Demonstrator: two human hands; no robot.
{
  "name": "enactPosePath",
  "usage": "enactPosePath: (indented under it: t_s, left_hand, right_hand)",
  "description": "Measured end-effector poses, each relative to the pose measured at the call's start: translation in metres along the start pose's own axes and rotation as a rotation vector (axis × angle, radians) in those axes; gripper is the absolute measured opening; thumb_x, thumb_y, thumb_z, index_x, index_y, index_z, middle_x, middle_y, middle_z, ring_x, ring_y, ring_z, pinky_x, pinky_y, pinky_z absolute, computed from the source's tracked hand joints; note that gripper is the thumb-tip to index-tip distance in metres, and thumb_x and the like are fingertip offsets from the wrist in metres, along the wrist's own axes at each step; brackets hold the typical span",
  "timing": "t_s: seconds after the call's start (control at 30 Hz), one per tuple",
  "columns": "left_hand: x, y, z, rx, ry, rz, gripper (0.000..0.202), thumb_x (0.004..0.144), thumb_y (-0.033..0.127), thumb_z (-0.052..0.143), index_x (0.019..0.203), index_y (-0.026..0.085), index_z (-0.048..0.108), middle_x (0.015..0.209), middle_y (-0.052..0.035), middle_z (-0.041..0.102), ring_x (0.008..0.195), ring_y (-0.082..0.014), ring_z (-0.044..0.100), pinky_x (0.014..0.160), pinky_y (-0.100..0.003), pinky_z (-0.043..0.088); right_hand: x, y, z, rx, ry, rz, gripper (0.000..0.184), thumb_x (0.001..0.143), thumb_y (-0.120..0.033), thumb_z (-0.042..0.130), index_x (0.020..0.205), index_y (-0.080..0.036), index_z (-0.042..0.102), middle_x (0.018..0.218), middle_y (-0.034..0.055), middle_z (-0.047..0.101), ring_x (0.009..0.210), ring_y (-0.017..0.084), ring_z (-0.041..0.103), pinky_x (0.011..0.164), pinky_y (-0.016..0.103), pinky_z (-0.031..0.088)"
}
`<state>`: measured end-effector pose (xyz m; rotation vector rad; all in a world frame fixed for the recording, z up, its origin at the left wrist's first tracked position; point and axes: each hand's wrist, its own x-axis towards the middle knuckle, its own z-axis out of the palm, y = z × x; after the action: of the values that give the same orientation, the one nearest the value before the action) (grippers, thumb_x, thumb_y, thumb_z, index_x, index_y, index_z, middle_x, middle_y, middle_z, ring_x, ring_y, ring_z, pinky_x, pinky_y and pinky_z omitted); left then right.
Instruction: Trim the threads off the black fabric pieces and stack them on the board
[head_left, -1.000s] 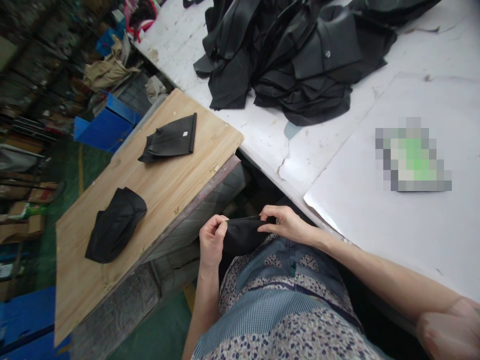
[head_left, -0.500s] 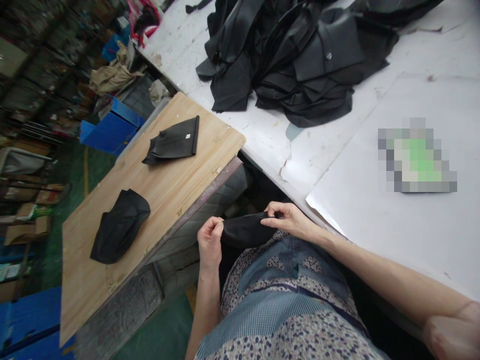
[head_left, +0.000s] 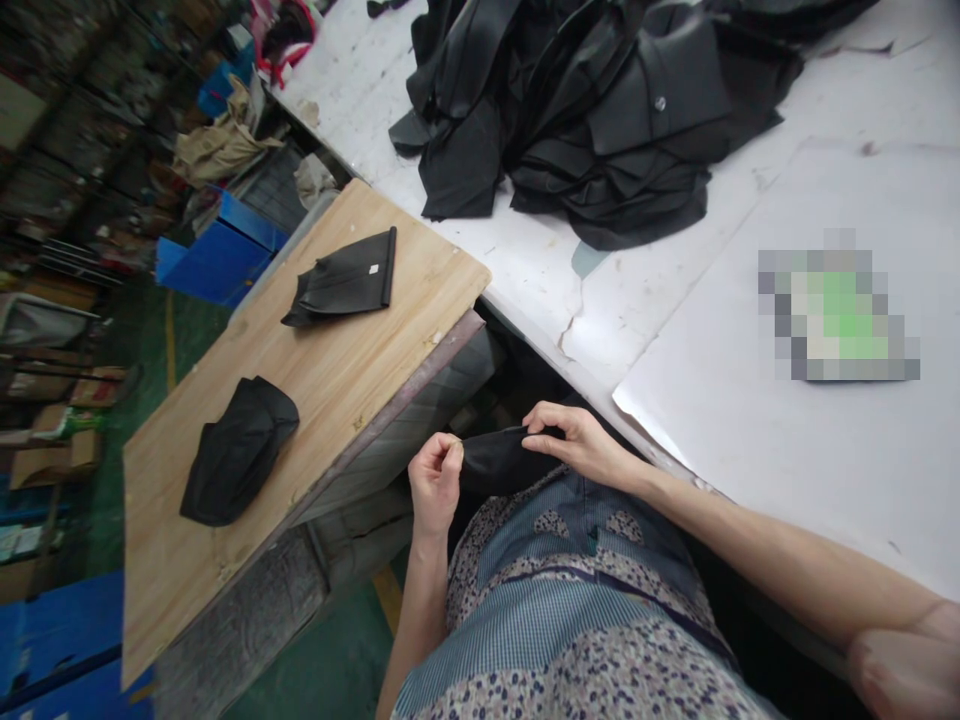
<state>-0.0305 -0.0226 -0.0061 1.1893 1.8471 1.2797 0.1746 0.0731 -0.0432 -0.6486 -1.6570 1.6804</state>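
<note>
Wooden board (head_left: 330, 380) at my left bearing flat black pouch (head_left: 345, 285) and crumpled black pouch (head_left: 238, 450), white table (head_left: 525, 270) beyond, black fabric heap (head_left: 600, 110)

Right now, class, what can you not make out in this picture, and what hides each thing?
Head view:
1. Black cloth pinched between left hand and right hand: lower part hidden behind the patterned clothing.
2. Patch on the white table: blurred into squares.
3. Pile of black pieces: cut off by the top edge.
4. Label on the flat piece on the wooden board: too small to read.
</note>
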Motion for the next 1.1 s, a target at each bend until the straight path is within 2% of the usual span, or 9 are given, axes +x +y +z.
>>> enactPosePath:
  t_s: [0.2,0.37,0.57,0.77,0.87,0.97,1.1]
  left_hand:
    - [0.001,-0.001,0.001,0.005,-0.029,-0.06,0.023,0.089,0.035,0.059,0.074,0.018,0.058,0.068,0.0026,0.048,0.062,-0.0116,0.042,0.059,-0.022,0.035]
    - [0.0,0.001,-0.003,0.065,-0.161,-0.066,0.018,0.087,0.035,0.065,0.085,0.018,0.063,0.07,0.0029,0.053,0.062,-0.0108,0.045,0.057,-0.021,0.036]
    - [0.001,0.009,-0.009,0.158,-0.337,0.021,0.021,0.094,0.032,0.055,0.078,0.018,0.055,0.074,0.0027,0.051,0.067,-0.0109,0.045,0.063,-0.022,0.037]
    - [0.002,0.006,-0.012,0.154,-0.388,0.076,0.023,0.097,0.03,0.051,0.076,0.019,0.052,0.073,0.0032,0.047,0.066,-0.0111,0.043,0.062,-0.023,0.035]
    - [0.002,0.004,-0.013,0.126,-0.389,0.081,0.025,0.097,0.03,0.051,0.075,0.019,0.051,0.072,0.0032,0.047,0.066,-0.0113,0.043,0.061,-0.024,0.035]
    - [0.002,0.002,-0.015,0.118,-0.339,0.085,0.027,0.097,0.03,0.051,0.072,0.019,0.047,0.071,0.0033,0.044,0.066,-0.0113,0.041,0.062,-0.024,0.034]
    - [0.005,-0.003,-0.021,0.108,-0.245,0.084,0.032,0.096,0.03,0.052,0.068,0.019,0.041,0.067,0.0042,0.035,0.063,-0.011,0.035,0.061,-0.024,0.032]
  right_hand:
    - [0.002,0.002,-0.003,0.018,0.027,0.051,0.03,0.087,-0.047,0.067,0.077,-0.02,0.06,0.088,0.0041,0.063,0.085,0.021,0.058,0.08,0.033,0.044]
    - [0.001,0.003,-0.003,0.029,0.021,0.095,0.03,0.087,-0.046,0.067,0.076,-0.019,0.059,0.084,0.0022,0.061,0.082,0.019,0.055,0.077,0.031,0.043]
    - [0.002,0.006,-0.002,0.025,0.015,0.1,0.028,0.087,-0.044,0.067,0.076,-0.019,0.059,0.083,0.0017,0.06,0.081,0.019,0.055,0.076,0.03,0.042]
    - [0.0,0.005,-0.001,0.019,-0.012,0.074,0.028,0.088,-0.04,0.066,0.073,-0.02,0.055,0.084,0.0012,0.06,0.081,0.018,0.055,0.076,0.03,0.041]
    - [0.0,0.006,0.0,0.009,0.005,0.062,0.032,0.087,-0.041,0.068,0.07,-0.02,0.052,0.085,0.0015,0.06,0.081,0.017,0.055,0.075,0.029,0.041]
    - [0.001,0.008,-0.003,-0.021,0.026,0.043,0.037,0.083,-0.044,0.072,0.066,-0.02,0.05,0.085,0.0021,0.06,0.079,0.017,0.055,0.074,0.029,0.041]
    - [0.004,0.006,-0.01,-0.047,-0.067,0.012,0.039,0.082,-0.044,0.074,0.065,-0.02,0.049,0.088,0.0027,0.06,0.079,0.017,0.055,0.072,0.028,0.042]
